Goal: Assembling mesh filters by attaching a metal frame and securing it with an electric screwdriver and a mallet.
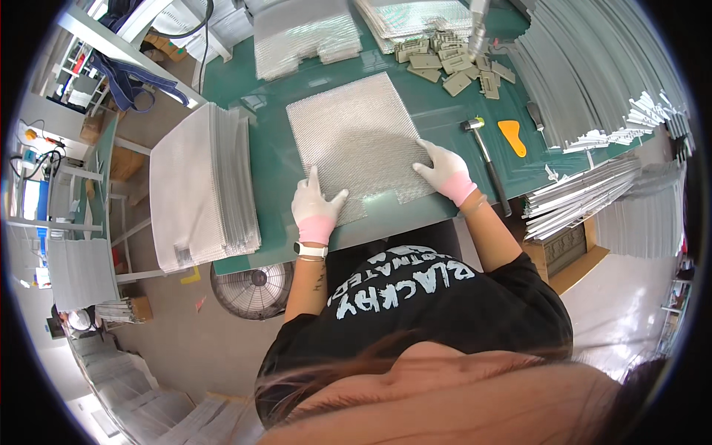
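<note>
A silvery mesh sheet [356, 126] lies on the green table in front of me, with notches cut into its near edge. My left hand [314, 208], in a white glove with a pink cuff, rests at the sheet's near left corner, index finger and thumb stretched apart. On the right edge, my right hand [446, 172] wears the same kind of glove; its index finger and thumb are spread over the mesh. Neither hand appears to grip the sheet, though some fingertips are hidden. A hammer [487, 163] with a black handle lies right of my right hand.
A tall stack of mesh sheets [196, 185] stands at left, with more sheets [304, 37] at the back. Grey-green flat parts [452, 63] are heaped beyond the mesh. A yellow scraper [512, 138] and screwdriver [535, 116] lie right, near stacked grey strips [593, 67]. A floor fan [254, 289] stands below.
</note>
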Motion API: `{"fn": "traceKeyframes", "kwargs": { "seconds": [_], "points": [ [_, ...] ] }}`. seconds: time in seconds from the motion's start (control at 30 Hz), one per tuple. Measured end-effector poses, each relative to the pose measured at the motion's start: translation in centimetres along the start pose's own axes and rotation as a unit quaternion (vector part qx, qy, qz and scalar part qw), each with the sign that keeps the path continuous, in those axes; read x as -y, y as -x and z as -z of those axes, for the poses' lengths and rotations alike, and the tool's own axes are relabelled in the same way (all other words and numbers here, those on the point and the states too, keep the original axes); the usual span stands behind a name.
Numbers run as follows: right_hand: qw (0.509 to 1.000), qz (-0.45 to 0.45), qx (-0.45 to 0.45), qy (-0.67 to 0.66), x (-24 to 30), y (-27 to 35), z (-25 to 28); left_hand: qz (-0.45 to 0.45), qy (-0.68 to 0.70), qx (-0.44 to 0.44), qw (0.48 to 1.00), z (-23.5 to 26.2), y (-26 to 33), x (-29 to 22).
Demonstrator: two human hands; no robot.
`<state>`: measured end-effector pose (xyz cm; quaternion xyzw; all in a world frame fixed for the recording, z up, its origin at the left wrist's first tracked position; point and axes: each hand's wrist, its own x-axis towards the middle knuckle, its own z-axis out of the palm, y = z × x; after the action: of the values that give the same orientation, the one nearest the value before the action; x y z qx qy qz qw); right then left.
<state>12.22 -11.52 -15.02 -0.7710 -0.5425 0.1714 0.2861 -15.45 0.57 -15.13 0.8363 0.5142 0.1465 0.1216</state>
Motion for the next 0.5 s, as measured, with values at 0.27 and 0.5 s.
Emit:
{"fn": "traceKeyframes", "kwargs": {
  "seconds": [0.27, 0.5],
  "points": [
    [0.999, 0.007, 0.038, 0.024, -0.1, -0.9, 1.4, 0.055, 0.004, 0.062, 0.997, 0.7, -0.8, -0.7],
    [0.961, -0.075, -0.218, 0.151, -9.2, -12.6, 5.5, -0.131, -0.078, 0.064, 0.986, -0.3, -3.5, 2.0]
  ]
}}
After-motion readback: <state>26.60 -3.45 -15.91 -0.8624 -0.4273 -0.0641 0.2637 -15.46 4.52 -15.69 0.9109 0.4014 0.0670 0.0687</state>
